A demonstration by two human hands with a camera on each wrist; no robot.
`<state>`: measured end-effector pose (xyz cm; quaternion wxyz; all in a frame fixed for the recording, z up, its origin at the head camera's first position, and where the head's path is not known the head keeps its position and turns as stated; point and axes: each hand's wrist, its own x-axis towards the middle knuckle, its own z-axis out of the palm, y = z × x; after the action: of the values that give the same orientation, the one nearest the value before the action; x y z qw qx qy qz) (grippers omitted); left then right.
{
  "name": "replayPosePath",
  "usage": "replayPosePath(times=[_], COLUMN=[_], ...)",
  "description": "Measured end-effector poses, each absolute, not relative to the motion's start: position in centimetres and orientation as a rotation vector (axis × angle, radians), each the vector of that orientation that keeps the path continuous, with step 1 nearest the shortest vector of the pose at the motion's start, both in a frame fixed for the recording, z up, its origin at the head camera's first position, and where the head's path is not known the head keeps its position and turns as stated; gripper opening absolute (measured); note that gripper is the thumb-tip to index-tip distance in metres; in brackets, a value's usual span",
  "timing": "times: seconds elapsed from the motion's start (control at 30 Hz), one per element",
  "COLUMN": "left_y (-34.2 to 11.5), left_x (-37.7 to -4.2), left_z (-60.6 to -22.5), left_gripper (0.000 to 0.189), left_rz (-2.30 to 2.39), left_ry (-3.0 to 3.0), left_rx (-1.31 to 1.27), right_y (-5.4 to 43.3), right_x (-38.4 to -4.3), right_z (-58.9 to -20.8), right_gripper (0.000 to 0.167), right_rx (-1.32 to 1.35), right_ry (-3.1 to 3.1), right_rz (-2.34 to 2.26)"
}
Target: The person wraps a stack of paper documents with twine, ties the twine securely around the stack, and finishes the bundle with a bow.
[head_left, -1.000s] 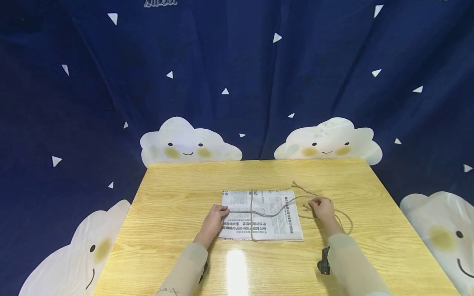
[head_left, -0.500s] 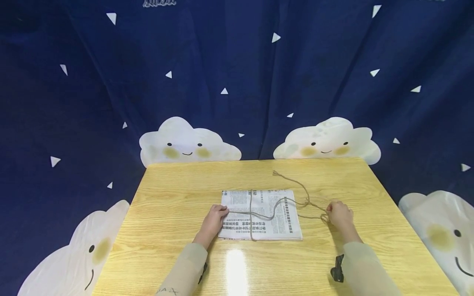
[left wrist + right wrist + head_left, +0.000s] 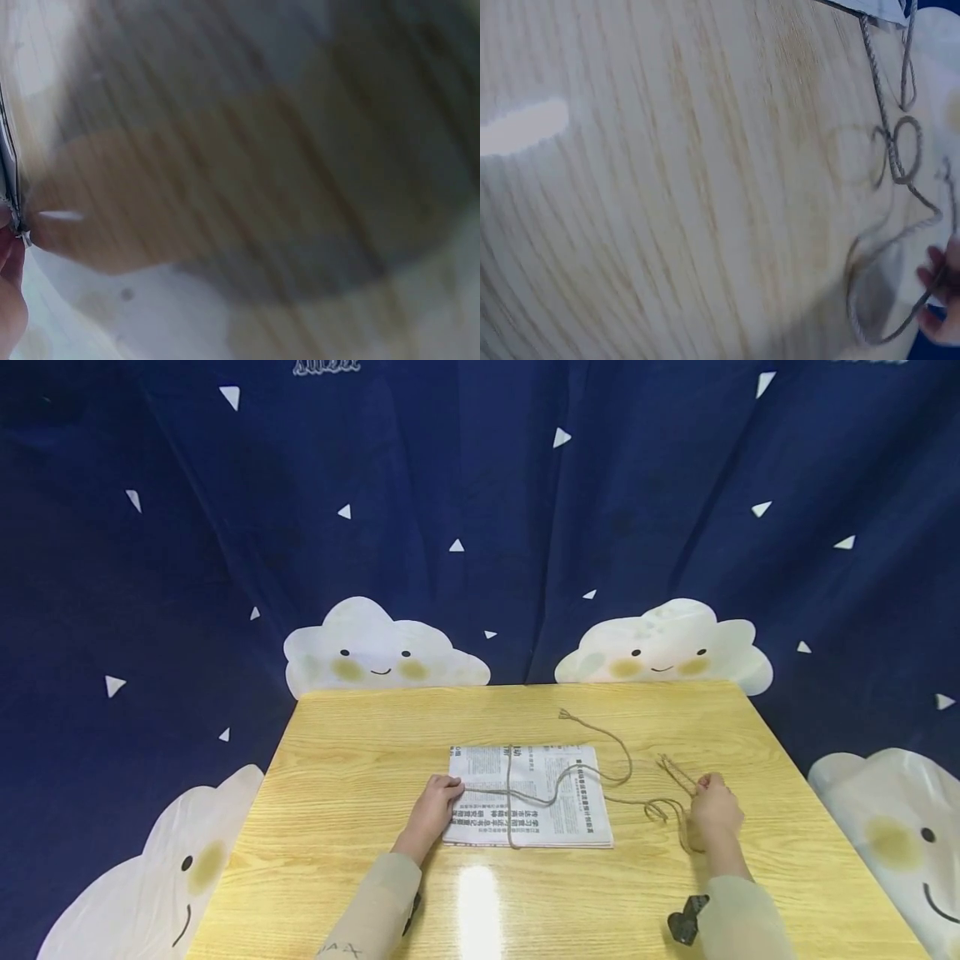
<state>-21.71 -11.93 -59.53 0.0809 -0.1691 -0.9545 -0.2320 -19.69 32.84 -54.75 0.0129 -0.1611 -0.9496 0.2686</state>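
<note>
A flat bundle of folded newspaper (image 3: pixel 558 828) lies on the table, with a thin brown rope (image 3: pixel 509 818) crossing it both ways. My left hand (image 3: pixel 431 810) pinches the bundle's left edge where the rope runs over it; only a few of its fingers (image 3: pixel 10 315) show at the side of the left wrist view. To the right of the paper, my right hand (image 3: pixel 717 812) pinches one rope strand close to its frayed end. That strand hangs in a bend below the hand (image 3: pixel 943 296) in the right wrist view. Another frayed end curves away beyond the bundle's far right corner.
The wooden table (image 3: pixel 360 735) reaches back to a dark blue curtain (image 3: pixel 420 468) printed with clouds and triangles. In the slack strand right of the paper there is a small loop (image 3: pixel 909 150). A bright reflection lies on the tabletop in front of the bundle.
My right hand has moved right and slightly nearer, drawing one strand apart from the other, which lies in a curve at the far right corner. The left hand has stayed in place.
</note>
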Motion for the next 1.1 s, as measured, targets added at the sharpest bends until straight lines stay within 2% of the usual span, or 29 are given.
replayPosePath(times=[0.27, 0.7, 1.1], left_y=[-11.9, -11.8, -11.9], left_x=[-21.7, -21.6, -21.6], left_z=[-59.4, -59.7, -59.8], left_gripper=[0.02, 0.02, 0.021], left_rz=[-0.696, -0.727, -0.715], left_ry=[-2.825, -2.824, -2.802], left_rx=[-0.503, -0.488, -0.503], right_y=[29.0, 19.0, 13.6], right_x=[-22.1, -26.8, -28.6], right_z=[-53.3, -52.9, -52.6], right_gripper=[0.024, 0.012, 0.017], right_rx=[0.062, 0.412, 0.629], right_ry=[-2.808, -2.872, -3.038], right_rz=[1.119, 1.11, 0.903])
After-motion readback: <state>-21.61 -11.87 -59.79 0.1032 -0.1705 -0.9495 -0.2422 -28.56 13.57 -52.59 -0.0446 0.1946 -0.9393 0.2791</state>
